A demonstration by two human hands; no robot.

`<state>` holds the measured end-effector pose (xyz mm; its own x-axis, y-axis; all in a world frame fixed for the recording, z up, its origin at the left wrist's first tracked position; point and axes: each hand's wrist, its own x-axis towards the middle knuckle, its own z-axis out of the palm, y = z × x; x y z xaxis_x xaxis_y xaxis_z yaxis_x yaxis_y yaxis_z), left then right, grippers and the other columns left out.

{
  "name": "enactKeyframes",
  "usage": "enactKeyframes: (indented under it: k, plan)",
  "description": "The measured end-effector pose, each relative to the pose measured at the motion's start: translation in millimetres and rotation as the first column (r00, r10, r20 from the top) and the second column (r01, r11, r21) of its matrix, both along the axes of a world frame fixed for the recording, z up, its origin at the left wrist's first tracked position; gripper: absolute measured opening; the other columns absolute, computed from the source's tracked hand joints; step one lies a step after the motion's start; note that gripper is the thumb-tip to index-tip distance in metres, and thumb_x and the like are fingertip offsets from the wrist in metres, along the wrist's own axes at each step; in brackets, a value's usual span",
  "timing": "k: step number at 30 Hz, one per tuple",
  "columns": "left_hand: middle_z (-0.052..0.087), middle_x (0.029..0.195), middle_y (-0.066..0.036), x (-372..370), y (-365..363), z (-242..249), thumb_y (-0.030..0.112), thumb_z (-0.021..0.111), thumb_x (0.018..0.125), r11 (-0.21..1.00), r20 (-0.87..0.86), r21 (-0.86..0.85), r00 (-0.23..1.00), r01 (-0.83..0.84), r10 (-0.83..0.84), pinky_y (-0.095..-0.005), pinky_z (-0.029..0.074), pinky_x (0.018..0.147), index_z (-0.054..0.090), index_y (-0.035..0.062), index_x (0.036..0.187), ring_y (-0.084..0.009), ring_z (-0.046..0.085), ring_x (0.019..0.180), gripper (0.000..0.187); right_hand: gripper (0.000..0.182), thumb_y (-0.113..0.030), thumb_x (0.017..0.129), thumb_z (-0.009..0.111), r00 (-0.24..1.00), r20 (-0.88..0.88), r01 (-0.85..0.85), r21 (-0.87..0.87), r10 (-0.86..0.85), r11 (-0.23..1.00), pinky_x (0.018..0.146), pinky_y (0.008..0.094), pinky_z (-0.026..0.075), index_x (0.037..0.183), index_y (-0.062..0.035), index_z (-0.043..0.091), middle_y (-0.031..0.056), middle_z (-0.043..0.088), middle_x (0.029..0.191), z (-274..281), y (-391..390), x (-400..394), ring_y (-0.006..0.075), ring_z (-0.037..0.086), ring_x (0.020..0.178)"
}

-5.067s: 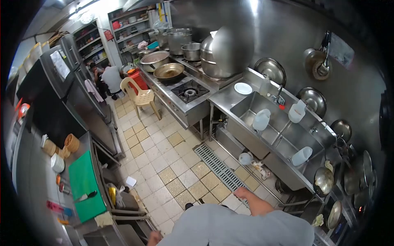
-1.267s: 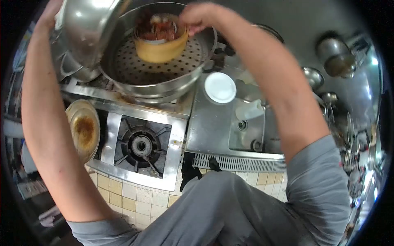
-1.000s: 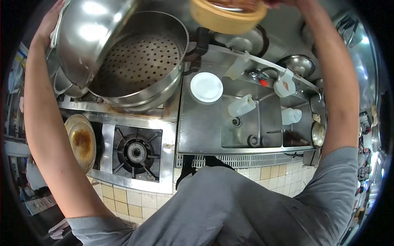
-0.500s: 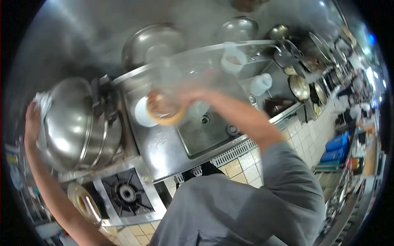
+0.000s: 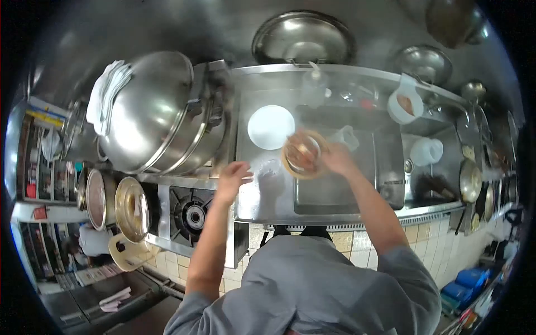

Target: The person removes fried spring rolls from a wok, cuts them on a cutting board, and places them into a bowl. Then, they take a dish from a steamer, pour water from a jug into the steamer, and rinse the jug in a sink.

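Note:
My right hand grips the rim of a tan bowl, held up over the left edge of the sink. Reddish-brown pieces fill the bowl, blurred; their kind does not show. My left hand hovers at the counter's left end, fingers apart and holding nothing. Just behind the bowl, a white round plate or lid lies on the steel counter. To the left stands a big steel pot with a domed lid, a folded white cloth draped over the dome.
The sink is right of the counter, with a clear plastic jug in it. A white container and white jugs stand further right. A gas burner sits front left beside steel pans.
My left hand has let go of the cloth on the domed lid and come right, beside the counter. My right hand still holds the bowl. The view has turned left.

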<state>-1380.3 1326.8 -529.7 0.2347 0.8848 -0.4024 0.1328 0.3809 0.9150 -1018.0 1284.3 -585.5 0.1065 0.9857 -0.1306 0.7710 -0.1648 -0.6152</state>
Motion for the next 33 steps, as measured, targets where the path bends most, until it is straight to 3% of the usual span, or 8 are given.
enactKeyframes:
  k: [6, 8, 14, 19, 24, 27, 29, 33]
  plan:
    - [0.073, 0.095, -0.02, 69.3, 123.7, -168.3, 0.032, 0.073, 0.085, 0.981, -0.424, 0.137, 0.887, -0.137, 0.183, -0.0339, 0.055, 0.077, 0.07, -0.0058, 0.106, -0.0284, 0.072, 0.088, 0.043, 0.024, -0.021, 0.083, 0.059, 0.987, 0.087, -0.135, -0.037, 0.137, 0.99, 0.081, 0.0517, 0.053, 0.093, -0.0016, 0.071, 0.0228, 0.07, 0.092, -47.5, -80.9, -20.6, 0.0421, 0.067, 0.09]
    - [0.074, 0.099, -0.022, 92.4, 135.8, -164.8, 0.029, 0.069, 0.085, 0.972, -0.927, 0.205, 0.341, 0.112, 0.156, -0.0363, 0.055, 0.084, 0.073, -0.0041, 0.097, -0.0318, 0.073, 0.09, 0.035, 0.026, -0.022, 0.084, 0.06, 0.984, 0.011, -0.177, 0.013, 0.176, 0.984, 0.082, 0.0524, 0.053, 0.095, -0.0011, 0.07, 0.0234, 0.069, 0.092, -57.4, -96.9, -36.0, 0.0438, 0.066, 0.091]
    - [0.074, 0.092, -0.019, 79.5, 175.9, -222.1, 0.018, 0.064, 0.082, 0.921, -0.734, -0.261, 0.679, -0.288, 0.005, -0.0369, 0.056, 0.073, 0.072, -0.0023, 0.093, -0.0279, 0.072, 0.08, 0.025, 0.032, -0.026, 0.088, 0.06, 0.977, -0.194, -0.117, -0.112, 0.093, 0.987, 0.084, 0.0501, 0.052, 0.11, -0.0034, 0.066, 0.0248, 0.068, 0.1, -70.4, -87.4, -105.4, 0.0433, 0.066, 0.094]
    - [0.069, 0.087, -0.015, 60.1, 146.7, -206.8, 0.011, 0.063, 0.08, 0.954, -0.453, -0.068, 0.861, -0.291, 0.23, -0.04, 0.053, 0.059, 0.068, -0.0039, 0.094, -0.0245, 0.067, 0.072, 0.021, 0.035, -0.029, 0.094, 0.061, 0.841, -0.495, -0.236, 0.026, 0.217, 0.972, 0.072, 0.0419, 0.056, 0.121, -0.006, 0.063, 0.0175, 0.07, 0.092, -42.6, -82.1, -92.1, 0.0329, 0.069, 0.076]
    - [0.064, 0.086, -0.012, 106.3, 139.1, -100.8, 0.014, 0.061, 0.085, 0.81, -0.283, -0.194, 0.822, -0.553, 0.494, -0.0465, 0.053, 0.059, 0.064, -0.005, 0.097, -0.0239, 0.062, 0.069, 0.022, 0.032, -0.032, 0.098, 0.061, 0.598, -0.656, 0.109, -0.503, -0.461, 0.857, 0.058, 0.0337, 0.054, 0.117, -0.0071, 0.065, 0.0091, 0.071, 0.093, -77.4, -82.9, -20.0, 0.0166, 0.067, 0.067]
    - [0.067, 0.086, -0.02, 127.4, 124.7, -54.0, 0.011, 0.059, 0.087, 0.851, 0.007, -0.026, 0.851, -0.524, 0.525, -0.0498, 0.054, 0.064, 0.062, -0.0075, 0.099, -0.0346, 0.067, 0.073, 0.023, 0.028, -0.029, 0.099, 0.06, 0.562, -0.623, 0.21, -0.529, -0.544, 0.822, 0.056, 0.0332, 0.053, 0.112, -0.0056, 0.066, 0.0083, 0.07, 0.087, -139.5, -66.3, 23.1, 0.0161, 0.066, 0.066]
    - [0.066, 0.087, -0.03, 139.4, 107.8, -15.4, 0.005, 0.056, 0.085, 0.707, -0.563, 0.679, 0.758, 0.197, 0.329, -0.0512, 0.053, 0.071, 0.058, -0.0093, 0.098, -0.047, 0.067, 0.083, 0.019, 0.025, -0.027, 0.098, 0.06, 0.603, -0.592, 0.239, -0.505, -0.535, 0.829, 0.056, 0.0339, 0.052, 0.109, -0.0048, 0.066, 0.0081, 0.07, 0.084, -155.7, -42.8, 28.1, 0.0162, 0.065, 0.065]
    - [0.066, 0.085, -0.03, 141.5, 85.8, 1.4, 0.006, 0.059, 0.083, 0.712, -0.522, 0.697, 0.741, 0.086, 0.422, -0.049, 0.053, 0.073, 0.056, -0.0063, 0.092, -0.0468, 0.067, 0.079, 0.016, 0.023, -0.021, 0.097, 0.059, 0.661, -0.661, 0.242, -0.262, -0.357, 0.934, 0.061, 0.0349, 0.052, 0.108, -0.0009, 0.065, 0.0092, 0.068, 0.08, -114.5, 10.8, -20.8, 0.018, 0.064, 0.062]
